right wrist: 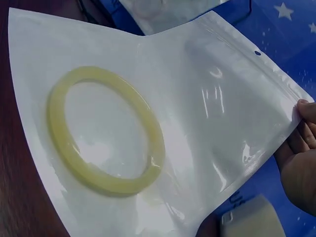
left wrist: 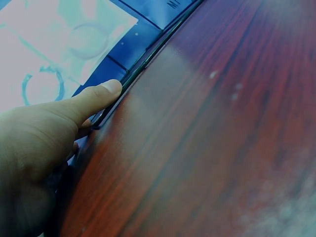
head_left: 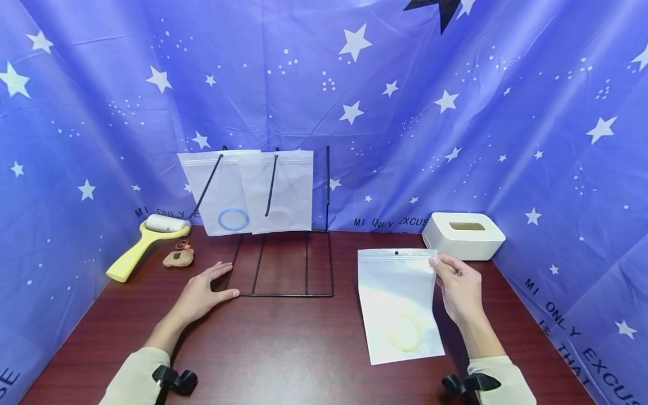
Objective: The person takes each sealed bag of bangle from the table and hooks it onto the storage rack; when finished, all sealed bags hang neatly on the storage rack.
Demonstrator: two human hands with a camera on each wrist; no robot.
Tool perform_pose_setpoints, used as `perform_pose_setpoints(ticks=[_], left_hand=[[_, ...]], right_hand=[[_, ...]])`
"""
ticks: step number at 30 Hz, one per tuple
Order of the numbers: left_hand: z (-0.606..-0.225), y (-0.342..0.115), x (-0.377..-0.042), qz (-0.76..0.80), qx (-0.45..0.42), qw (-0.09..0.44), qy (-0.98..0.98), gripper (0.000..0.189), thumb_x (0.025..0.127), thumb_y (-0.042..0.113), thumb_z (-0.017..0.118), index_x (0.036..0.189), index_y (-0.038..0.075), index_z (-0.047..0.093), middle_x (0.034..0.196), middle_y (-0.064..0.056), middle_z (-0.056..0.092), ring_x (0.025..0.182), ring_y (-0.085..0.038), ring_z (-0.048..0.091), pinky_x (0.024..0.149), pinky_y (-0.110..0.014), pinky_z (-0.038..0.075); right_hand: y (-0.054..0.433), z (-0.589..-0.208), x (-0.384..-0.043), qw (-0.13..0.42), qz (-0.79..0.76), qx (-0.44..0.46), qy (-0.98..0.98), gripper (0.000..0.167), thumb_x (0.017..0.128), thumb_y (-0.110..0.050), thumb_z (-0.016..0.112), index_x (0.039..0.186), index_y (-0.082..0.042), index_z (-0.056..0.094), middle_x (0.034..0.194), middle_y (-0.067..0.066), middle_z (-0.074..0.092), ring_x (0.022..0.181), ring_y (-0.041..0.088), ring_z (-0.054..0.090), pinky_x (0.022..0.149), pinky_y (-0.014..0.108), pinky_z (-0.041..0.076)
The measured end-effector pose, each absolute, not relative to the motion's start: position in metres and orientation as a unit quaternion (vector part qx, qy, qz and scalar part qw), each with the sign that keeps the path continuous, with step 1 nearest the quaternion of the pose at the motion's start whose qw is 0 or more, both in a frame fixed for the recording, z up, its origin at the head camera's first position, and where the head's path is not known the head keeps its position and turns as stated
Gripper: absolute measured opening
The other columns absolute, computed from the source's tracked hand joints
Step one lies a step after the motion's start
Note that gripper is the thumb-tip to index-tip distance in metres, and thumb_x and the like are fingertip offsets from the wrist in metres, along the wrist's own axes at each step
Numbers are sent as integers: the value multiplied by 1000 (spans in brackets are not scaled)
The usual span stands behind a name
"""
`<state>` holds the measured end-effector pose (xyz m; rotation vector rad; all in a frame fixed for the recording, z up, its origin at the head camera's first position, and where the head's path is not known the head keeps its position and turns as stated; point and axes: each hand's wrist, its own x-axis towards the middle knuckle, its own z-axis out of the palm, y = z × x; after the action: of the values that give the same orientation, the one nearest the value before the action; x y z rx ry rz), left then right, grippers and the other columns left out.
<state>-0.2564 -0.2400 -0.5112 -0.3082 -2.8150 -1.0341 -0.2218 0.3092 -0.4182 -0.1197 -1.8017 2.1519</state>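
Observation:
My right hand (head_left: 459,284) pinches the upper right corner of a white zip-lock bag (head_left: 397,292). A pale yellow ring (right wrist: 106,131), like a bangle, shows through the bag's clear front. My left hand (head_left: 205,289) touches the front left corner of a black wire display rack (head_left: 288,295), its thumb and fingers spread fairly straight. Two more bags hang by their holes on the rack's hooks. The left bag (head_left: 210,191) contains a blue ring (head_left: 233,219); the bag beside it (head_left: 288,183) overlaps it and shows a faint pale ring.
A yellow-handled lint roller (head_left: 139,247) lies at the left, with a small brown pouch-like charm (head_left: 179,257) beside it. At the back right stands a white tissue box (head_left: 463,236). A blue starry curtain (head_left: 405,112) surrounds the dark wood table (head_left: 283,349).

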Motion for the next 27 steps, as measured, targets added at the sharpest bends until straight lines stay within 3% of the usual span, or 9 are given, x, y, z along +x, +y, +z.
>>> perform_pose_setpoints(ticks=[11,27], left_hand=[[-511,-240,-256,-342,-102,64,-932,77,84,44,85,146,7,58,157,-23,49,150,-45,40,116,-68,36],[-509,-239,-255,-343,-107,68,-931,76,84,43,84,145,6,59,156,-24,49,149,-46,40,116,-68,35]], right_hand=[[277,-397,-211,189,786,46,-587,19,97,8,64,92,-7,76,78,-2,75,68,4,66,61,16,56],[242,-373,-198,194,819,143,-521,20,95,16,60,97,3,75,82,4,77,73,8,71,65,20,60]])
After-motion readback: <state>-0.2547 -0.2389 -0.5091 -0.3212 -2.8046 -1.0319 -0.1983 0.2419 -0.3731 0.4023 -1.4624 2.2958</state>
